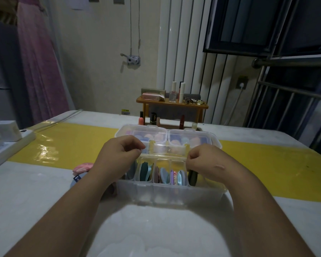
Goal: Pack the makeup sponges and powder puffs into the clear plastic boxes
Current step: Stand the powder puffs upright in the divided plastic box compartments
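Note:
A clear compartment box [167, 193] stands in front of me with several powder puffs [164, 175] set upright in its slots. Right behind it is a second clear box [214, 140], its lid down over pastel makeup sponges [176, 142]. My left hand [121, 154] and my right hand [204, 161] are curled at the near box's back rim, each pinching the edge of a clear lid [164, 154] that spans between them. To the left of the near box lie loose puffs, a pink one [82, 167] and a blue one [77, 179], partly behind my left forearm.
A small wooden shelf [171, 106] with bottles and lipsticks stands behind the boxes. A white power strip [9, 143] with chargers sits at the left table edge. A glossy yellow band [67, 145] crosses the white table. Metal rails rise at the right.

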